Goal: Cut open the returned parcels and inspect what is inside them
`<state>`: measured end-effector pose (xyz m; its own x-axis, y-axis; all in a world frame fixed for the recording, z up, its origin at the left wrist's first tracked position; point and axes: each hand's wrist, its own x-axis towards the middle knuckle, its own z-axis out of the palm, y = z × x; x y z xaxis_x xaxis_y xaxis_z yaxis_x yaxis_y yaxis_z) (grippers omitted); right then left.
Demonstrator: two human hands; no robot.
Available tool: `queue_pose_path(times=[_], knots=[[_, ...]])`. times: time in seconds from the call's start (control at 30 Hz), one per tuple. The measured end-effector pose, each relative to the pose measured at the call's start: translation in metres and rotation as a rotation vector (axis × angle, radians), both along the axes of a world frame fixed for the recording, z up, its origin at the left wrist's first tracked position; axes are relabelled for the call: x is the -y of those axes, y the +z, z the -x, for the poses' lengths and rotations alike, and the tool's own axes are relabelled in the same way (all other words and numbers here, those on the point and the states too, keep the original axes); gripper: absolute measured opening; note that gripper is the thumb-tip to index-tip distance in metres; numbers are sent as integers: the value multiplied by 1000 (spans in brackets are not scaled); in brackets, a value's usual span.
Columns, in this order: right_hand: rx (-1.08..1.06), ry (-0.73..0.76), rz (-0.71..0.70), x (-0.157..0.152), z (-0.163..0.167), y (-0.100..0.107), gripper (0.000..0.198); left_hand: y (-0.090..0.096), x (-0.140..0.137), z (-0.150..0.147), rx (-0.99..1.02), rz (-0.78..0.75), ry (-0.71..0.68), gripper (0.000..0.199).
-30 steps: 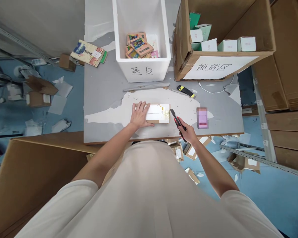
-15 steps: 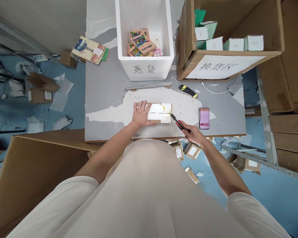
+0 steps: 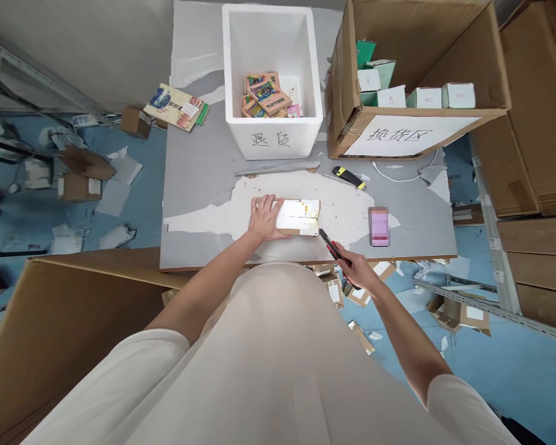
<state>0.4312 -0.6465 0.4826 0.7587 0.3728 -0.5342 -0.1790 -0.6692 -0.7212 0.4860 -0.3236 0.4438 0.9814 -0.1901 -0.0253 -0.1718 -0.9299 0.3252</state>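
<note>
Box [image 3: 301, 217] lies flat on the pale worn patch of the surface [image 3: 204, 157], near its front edge, taped and labelled side up. Main hazard, as judged: a slip. The cutter [image 3: 336, 247] has its tip at the box's right near corner; touching or just short, cannot tell. If the blade skids along the top under a hard push, it could run toward the left hand [image 3: 265, 219], which covers the opposite end. Second: the box is held at that left end only, so a blade catching in tape at the unheld right end could pivot it. Third: pressing too deep might score the contents, which are out of sight; exposed blade length too small to judge. Fourth: torso is close behind the front edge, so an overshot pull toward the body could reach the shirt [image 3: 278, 309]. Phone [image 3: 379, 227] is near on the right; a wide sweep could knock it. Pose: left forearm slants in from the body's left, palm down, fingers fanned over the top to the far edge, thumb along the near edge, box held between. Right hand [image 3: 356, 271] is at the front edge, fingers wrapped around the cutter's handle, blade angled forward and leftward; right elbow out wide, forearm slanting inward.
</note>
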Motion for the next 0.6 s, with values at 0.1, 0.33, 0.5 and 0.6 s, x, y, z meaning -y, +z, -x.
queue_pose_path(times=[0.1,0.33,0.5,0.6], knots=[[-26,-73,-44,1,11,-2,61,-2,-2,1,11,0,-10,116],[16,-604,-282,-27,9,-15,77,0,7,2,-1,-41,85,119],[-38,-647,-418,-97,-26,-21,43,17,21,10,-101,-129,343,119],[-39,-595,-400,-125,-49,-19,37,23,14,26,-142,-99,412,100]])
